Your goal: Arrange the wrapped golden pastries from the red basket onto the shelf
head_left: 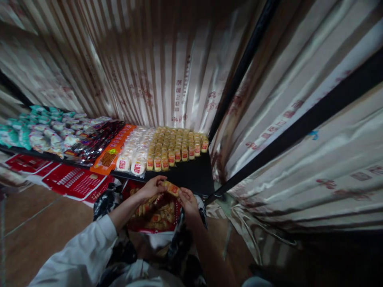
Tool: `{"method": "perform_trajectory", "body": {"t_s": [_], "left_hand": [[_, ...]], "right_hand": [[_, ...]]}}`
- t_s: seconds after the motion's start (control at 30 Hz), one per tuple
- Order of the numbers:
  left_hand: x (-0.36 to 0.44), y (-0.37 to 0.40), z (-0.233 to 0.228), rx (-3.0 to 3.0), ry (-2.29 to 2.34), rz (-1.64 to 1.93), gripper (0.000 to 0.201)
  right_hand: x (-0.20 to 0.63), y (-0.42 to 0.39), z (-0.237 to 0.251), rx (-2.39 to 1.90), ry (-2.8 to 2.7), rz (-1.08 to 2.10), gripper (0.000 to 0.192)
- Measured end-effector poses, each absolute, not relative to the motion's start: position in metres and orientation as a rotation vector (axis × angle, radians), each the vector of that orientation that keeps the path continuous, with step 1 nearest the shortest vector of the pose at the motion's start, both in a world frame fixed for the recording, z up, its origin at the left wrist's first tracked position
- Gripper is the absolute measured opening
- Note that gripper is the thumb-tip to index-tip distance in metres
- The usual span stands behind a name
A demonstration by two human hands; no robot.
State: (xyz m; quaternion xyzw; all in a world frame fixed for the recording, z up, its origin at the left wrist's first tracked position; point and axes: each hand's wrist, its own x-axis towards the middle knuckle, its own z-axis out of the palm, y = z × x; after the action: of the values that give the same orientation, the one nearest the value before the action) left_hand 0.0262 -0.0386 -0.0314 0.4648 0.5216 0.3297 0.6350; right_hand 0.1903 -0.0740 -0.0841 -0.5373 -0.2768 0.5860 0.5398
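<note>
Between my two hands is a small yellow snack packet (172, 188) with a red label, held nearly level. My left hand (154, 187) pinches its left end, and my right hand (188, 199) grips its right end. Below them, between my knees, sits a red bag (177, 217) with many more yellow packets inside; my forearms hide part of it. Just beyond my hands, on a black shelf (194, 173), similar yellow packets (179, 145) stand in close rows, the front ones upright with labels facing me.
Left of the yellow rows lie clear-wrapped white packets (131, 151), an orange sheet (104, 159), dark shiny packets (92, 143) and green-and-white packets (38, 123). Red printed sheets (74, 181) hang under the shelf edge. Pale printed curtains (167, 79) and black poles (287, 123) enclose the shelf.
</note>
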Motion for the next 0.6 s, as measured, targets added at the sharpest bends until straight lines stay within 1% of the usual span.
{"method": "perform_trajectory", "body": {"t_s": [0.13,0.23,0.3,0.4,0.47,0.6], "left_hand": [[0.045,-0.022,-0.033,1.081,1.278,0.795,0.042],[0.058,-0.006,-0.030,1.184,1.276,0.768,0.034],[0.068,0.006,-0.027,1.257,1.230,0.750,0.034],[0.084,0.027,-0.023,1.412,1.237,0.768,0.035],[0.097,0.043,-0.018,1.563,1.290,0.777,0.035],[0.130,0.075,-0.007,1.874,1.376,0.759,0.037]], "right_hand": [[0.200,-0.065,-0.090,-1.314,-0.804,1.259,0.042],[0.209,-0.059,-0.086,-1.447,-1.023,1.021,0.033],[0.215,-0.055,-0.077,-1.519,-1.173,0.804,0.031],[0.220,-0.047,-0.063,-1.537,-1.323,0.539,0.033],[0.223,-0.038,-0.058,-1.540,-1.356,0.460,0.034],[0.231,-0.011,-0.061,-1.543,-1.344,0.411,0.035]]}}
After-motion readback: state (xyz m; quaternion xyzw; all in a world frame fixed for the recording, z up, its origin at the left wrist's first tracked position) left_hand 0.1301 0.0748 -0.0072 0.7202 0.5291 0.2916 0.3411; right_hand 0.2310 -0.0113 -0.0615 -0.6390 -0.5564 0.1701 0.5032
